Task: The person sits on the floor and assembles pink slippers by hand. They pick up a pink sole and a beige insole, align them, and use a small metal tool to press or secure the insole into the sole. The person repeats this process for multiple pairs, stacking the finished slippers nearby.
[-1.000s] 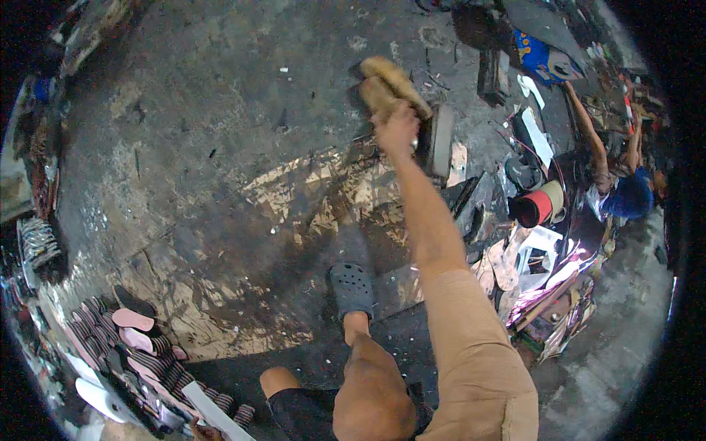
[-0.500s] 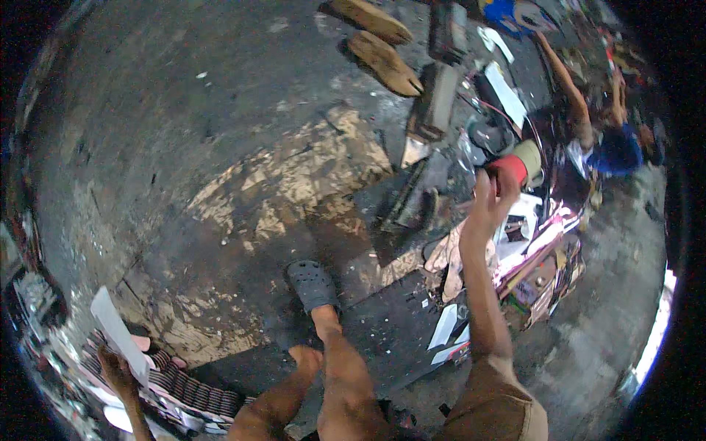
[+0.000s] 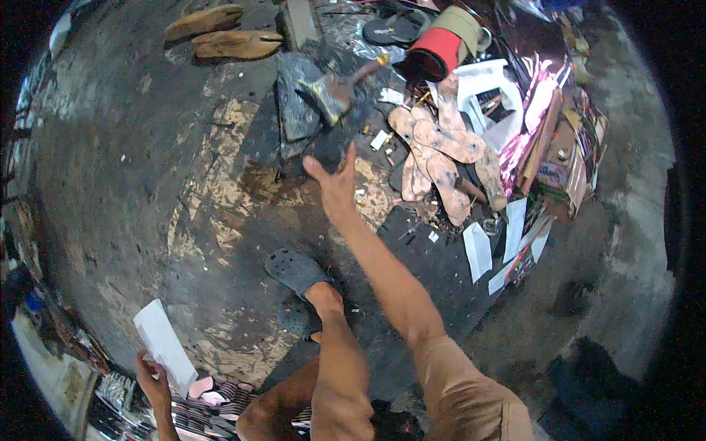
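My left hand (image 3: 152, 373), low at the left, pinches the lower edge of a white strip of stiff sheet (image 3: 165, 342). Below that strip lie black-and-pink striped footwear pieces (image 3: 220, 397), partly hidden by my leg. My right hand (image 3: 337, 187) reaches out over the dark floor mat with thumb and fingers apart, and I see nothing held between them. Just beyond its fingertips are a dark worn block (image 3: 298, 110) and a blurred tool (image 3: 329, 95) with a wide, yellow-edged head and a short brown handle.
Two wooden shoe lasts (image 3: 237, 45) lie at the far left of the block. To the right are foot-shaped tan pieces (image 3: 441, 165), a red and olive cylinder (image 3: 435, 53), a white frame-like piece (image 3: 507, 110), a cardboard box (image 3: 559, 165) and white strips (image 3: 478, 251). A grey clog (image 3: 294, 270) is on my foot.
The view has swung to the right. My right hand has gone from beside the red cylinder to near the block, its fingers now spread. My left hand still holds the white strip.
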`<state>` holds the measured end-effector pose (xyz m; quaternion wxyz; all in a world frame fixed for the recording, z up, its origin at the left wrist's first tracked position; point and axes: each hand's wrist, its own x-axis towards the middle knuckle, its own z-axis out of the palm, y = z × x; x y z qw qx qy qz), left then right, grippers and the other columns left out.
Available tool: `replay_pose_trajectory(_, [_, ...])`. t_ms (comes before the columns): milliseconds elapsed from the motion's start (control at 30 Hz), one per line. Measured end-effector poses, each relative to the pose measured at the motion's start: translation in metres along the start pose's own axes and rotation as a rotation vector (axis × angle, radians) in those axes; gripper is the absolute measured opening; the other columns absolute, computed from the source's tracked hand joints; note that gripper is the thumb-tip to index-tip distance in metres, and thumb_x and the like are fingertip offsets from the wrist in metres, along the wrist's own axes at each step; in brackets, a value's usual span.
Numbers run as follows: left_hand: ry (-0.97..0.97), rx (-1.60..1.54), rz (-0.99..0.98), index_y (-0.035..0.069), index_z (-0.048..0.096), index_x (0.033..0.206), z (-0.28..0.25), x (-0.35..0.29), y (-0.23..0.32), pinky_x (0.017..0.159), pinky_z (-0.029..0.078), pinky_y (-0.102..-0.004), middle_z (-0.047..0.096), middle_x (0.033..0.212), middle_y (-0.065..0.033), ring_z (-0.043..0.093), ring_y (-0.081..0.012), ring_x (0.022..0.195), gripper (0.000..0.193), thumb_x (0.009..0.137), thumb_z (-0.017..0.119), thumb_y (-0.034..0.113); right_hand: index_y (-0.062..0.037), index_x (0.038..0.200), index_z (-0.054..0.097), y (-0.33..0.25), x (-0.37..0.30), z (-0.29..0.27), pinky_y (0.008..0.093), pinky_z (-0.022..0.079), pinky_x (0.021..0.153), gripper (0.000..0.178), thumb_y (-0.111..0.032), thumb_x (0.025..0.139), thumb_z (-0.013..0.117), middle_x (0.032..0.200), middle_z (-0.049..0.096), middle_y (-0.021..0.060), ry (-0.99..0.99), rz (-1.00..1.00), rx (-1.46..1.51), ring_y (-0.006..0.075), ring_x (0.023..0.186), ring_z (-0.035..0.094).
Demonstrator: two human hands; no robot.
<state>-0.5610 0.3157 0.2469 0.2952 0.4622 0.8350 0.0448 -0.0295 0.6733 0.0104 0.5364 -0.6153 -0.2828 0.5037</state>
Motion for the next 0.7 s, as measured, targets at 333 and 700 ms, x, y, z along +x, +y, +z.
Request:
replay_pose_trajectory(333, [0.09, -0.015, 0.089, 0.009, 0.058, 0.147, 0.024, -0.002, -0.007, 0.069, 0.053, -0.0374, 0.062, 0.084, -0.0074, 0.063, -0.0224, 0.075, 0.056, 0.092, 0.067, 0.006, -0.0098, 0.159, 0.049, -0.063, -0.004, -0.097, 0.0407, 0.059, 0.09, 0.067, -0.038, 0.105, 0.078, 0.131, 0.064, 0.0053, -0.137, 0.338, 0.021, 0.0196, 0.116, 0.064])
replay_pose_trajectory(700, [-0.18, 0.212, 1.002, 0.009, 0.081, 0.099, 0.14, 0.154, 0.467, 0.086, 0.063, -0.0532, 0.076, 0.101, -0.0173, 0.077, -0.0376, 0.092, 0.016, 0.086, 0.071, 0.012, -0.0048, 0.107, 0.067, -0.218, -0.464, -0.451, 0.0439, 0.06, 0.084, 0.028, -0.032, 0.106, 0.065, 0.082, 0.066, 0.0151, 0.583, 1.364, -0.076, 0.0317, 0.075, 0.065])
